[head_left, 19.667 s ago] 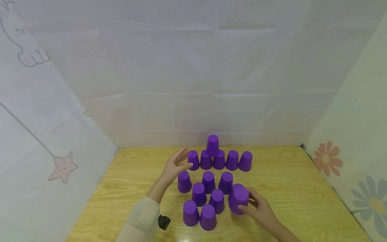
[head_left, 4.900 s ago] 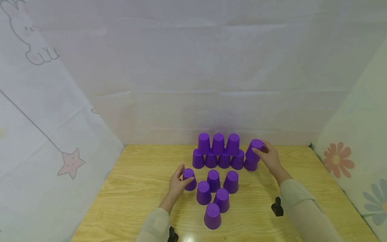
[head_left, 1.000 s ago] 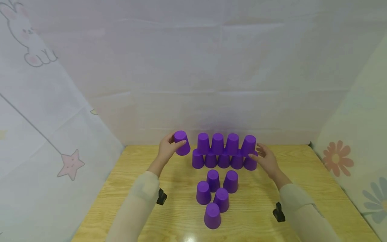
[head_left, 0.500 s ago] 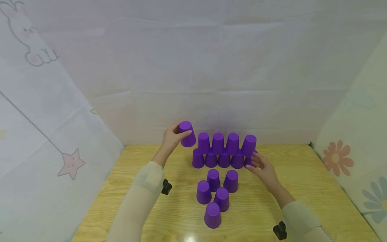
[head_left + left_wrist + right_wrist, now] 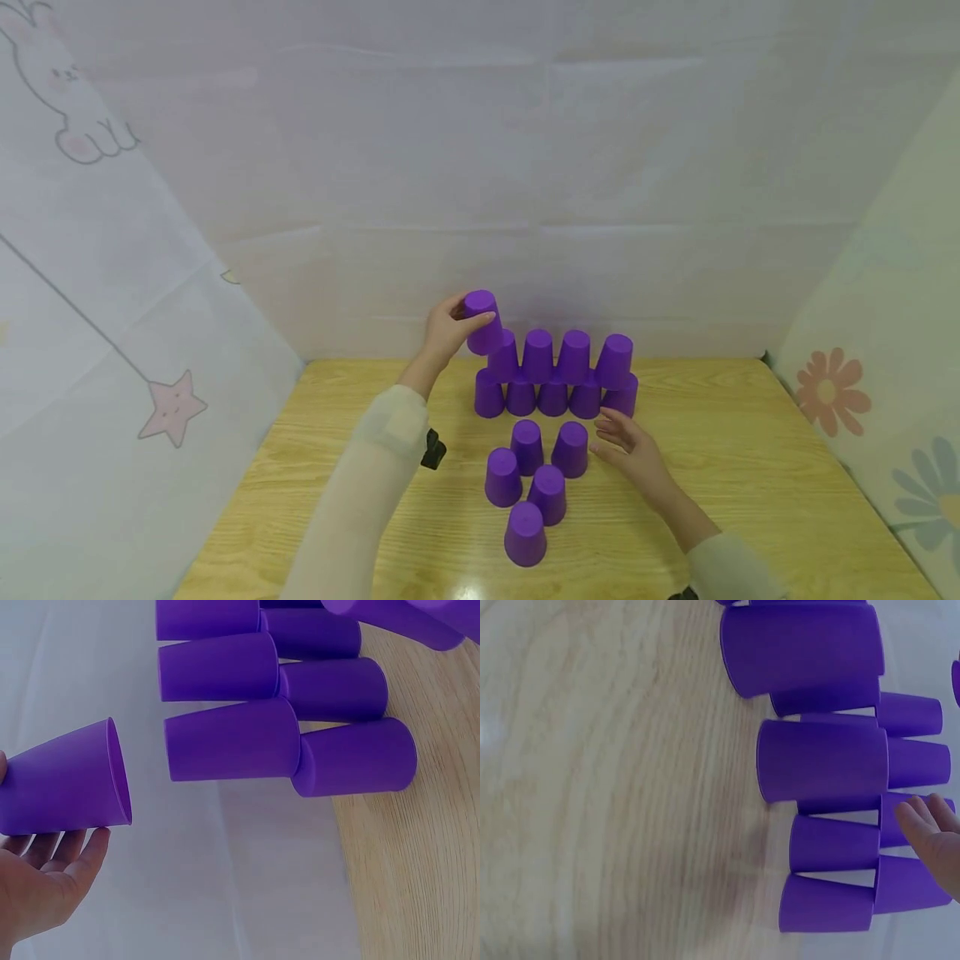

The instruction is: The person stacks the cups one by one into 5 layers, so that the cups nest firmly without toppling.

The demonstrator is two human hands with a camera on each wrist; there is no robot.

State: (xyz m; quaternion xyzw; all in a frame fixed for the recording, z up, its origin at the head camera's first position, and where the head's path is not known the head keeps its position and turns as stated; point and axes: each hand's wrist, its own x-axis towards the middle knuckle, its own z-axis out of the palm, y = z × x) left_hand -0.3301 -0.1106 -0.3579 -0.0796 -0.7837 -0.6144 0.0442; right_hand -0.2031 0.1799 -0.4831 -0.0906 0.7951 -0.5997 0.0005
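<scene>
My left hand (image 5: pixel 446 335) grips an upside-down purple cup (image 5: pixel 486 340) between thumb and fingers, raised above the left end of a two-tier cup wall. In the left wrist view the held cup (image 5: pixel 67 784) hangs apart from the stacked cups, its mouth turned toward the table. The wall has a bottom row (image 5: pixel 552 398) of several purple cups along the back, with an upper row (image 5: pixel 537 357) of several more resting across them. Holding nothing, my right hand (image 5: pixel 636 457) hovers with fingers loosely bent, just right of a nearer purple cup (image 5: pixel 570 450).
Several more upside-down purple cups stand in front of the wall, the nearest cup (image 5: pixel 525 535) toward the table's front. The wooden table (image 5: pixel 712 467) meets a pale cloth backdrop (image 5: pixel 525 208) behind the wall. Black wrist mounts (image 5: pixel 433 450) jut from the sleeves.
Over the last second my left hand has lifted the cup up and rightward to the wall's left end. My right hand has drawn back from the wall's right end, toward the front cups.
</scene>
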